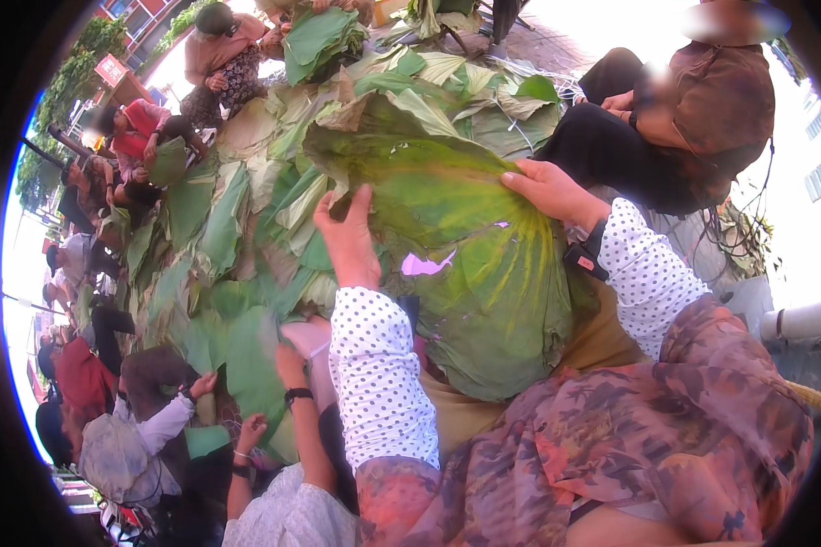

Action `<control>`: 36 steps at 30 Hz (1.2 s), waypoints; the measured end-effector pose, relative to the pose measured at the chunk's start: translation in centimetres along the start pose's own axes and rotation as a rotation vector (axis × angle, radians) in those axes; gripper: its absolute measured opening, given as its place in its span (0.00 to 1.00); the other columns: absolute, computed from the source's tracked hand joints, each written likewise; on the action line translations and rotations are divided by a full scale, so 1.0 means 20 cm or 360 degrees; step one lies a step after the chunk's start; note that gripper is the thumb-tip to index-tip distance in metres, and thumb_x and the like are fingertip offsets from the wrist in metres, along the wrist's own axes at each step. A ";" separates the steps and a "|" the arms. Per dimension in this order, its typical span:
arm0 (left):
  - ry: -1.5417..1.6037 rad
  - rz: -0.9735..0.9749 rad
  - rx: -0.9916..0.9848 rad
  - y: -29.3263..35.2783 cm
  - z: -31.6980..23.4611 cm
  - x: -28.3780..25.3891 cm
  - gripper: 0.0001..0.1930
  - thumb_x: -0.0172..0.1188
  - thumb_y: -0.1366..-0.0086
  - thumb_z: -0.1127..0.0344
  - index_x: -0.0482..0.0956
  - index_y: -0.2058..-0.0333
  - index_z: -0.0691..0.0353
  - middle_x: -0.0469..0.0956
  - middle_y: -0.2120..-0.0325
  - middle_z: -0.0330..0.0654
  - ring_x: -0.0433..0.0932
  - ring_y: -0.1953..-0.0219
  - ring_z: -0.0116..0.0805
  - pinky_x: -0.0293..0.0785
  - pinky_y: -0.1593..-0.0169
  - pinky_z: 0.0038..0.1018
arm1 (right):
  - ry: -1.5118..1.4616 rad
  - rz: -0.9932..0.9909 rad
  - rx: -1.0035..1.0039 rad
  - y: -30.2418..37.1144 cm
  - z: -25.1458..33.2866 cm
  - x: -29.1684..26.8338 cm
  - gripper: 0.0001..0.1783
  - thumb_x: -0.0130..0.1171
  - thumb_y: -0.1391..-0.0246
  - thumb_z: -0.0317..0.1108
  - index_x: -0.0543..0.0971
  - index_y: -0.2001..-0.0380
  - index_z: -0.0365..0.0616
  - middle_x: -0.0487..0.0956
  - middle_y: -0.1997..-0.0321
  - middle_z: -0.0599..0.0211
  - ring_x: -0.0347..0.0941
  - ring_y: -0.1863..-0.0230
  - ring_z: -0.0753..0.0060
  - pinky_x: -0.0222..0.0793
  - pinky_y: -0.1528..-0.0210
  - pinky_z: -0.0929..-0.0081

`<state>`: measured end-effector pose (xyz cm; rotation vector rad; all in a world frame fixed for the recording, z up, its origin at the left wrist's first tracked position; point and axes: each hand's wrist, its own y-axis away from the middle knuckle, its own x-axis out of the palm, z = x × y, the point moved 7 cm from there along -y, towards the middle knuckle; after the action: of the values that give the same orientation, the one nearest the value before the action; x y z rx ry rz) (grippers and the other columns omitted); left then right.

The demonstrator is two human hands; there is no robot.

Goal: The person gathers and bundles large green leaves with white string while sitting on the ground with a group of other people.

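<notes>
A large lotus leaf (465,219), green with yellow streaks and browned edges, is spread in front of me. Pinkish light shows through torn holes in it. My right hand (556,191) grips its upper right edge, thumb on the near face. At the left edge, my left hand (348,239) curls thumb and finger around the leaf's rim, a gap showing between them. The leaf's lower part hangs over my lap. Dotted white sleeves cover both my forearms.
A broad heap of lotus leaves (237,219) spreads ahead and left. Close on my left, a co-worker's hands (287,365) are by a green leaf. Another person (684,118) sits at the far right beside tangled cords (739,228). Several more people sit along the heap's left side.
</notes>
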<state>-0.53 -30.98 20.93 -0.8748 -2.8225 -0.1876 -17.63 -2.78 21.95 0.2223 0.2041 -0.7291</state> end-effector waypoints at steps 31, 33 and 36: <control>-0.1456 -0.0620 0.1461 0.13 -0.41 -0.06 0.26 0.68 0.37 0.49 0.78 0.50 0.63 0.79 0.61 0.43 0.75 0.54 0.36 0.64 0.39 0.39 | 0.0701 -0.0016 -0.0203 0.02 -0.03 -0.11 0.13 0.57 0.33 0.36 0.79 0.58 0.34 0.78 0.69 0.72 0.69 0.66 0.83 0.68 0.59 0.77; -0.1726 -0.0475 0.1633 0.21 -0.43 0.09 0.28 0.69 0.39 0.47 0.77 0.48 0.61 0.79 0.56 0.41 0.74 0.49 0.39 0.58 0.36 0.40 | 0.0566 0.0097 -0.0217 0.05 0.01 -0.04 0.13 0.57 0.33 0.35 0.78 0.59 0.34 0.77 0.70 0.71 0.68 0.66 0.82 0.68 0.59 0.77; -0.2010 -0.0083 0.1528 0.18 -0.36 0.07 0.31 0.70 0.42 0.45 0.77 0.46 0.58 0.79 0.52 0.39 0.73 0.45 0.42 0.51 0.32 0.43 | 0.0432 0.0274 -0.0306 0.05 0.05 0.05 0.12 0.58 0.34 0.36 0.78 0.60 0.35 0.76 0.72 0.66 0.68 0.67 0.80 0.68 0.60 0.75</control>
<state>1.31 -28.56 28.44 -0.7449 -3.0920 2.1812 -16.10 -2.94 22.77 0.1525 0.5051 -0.5028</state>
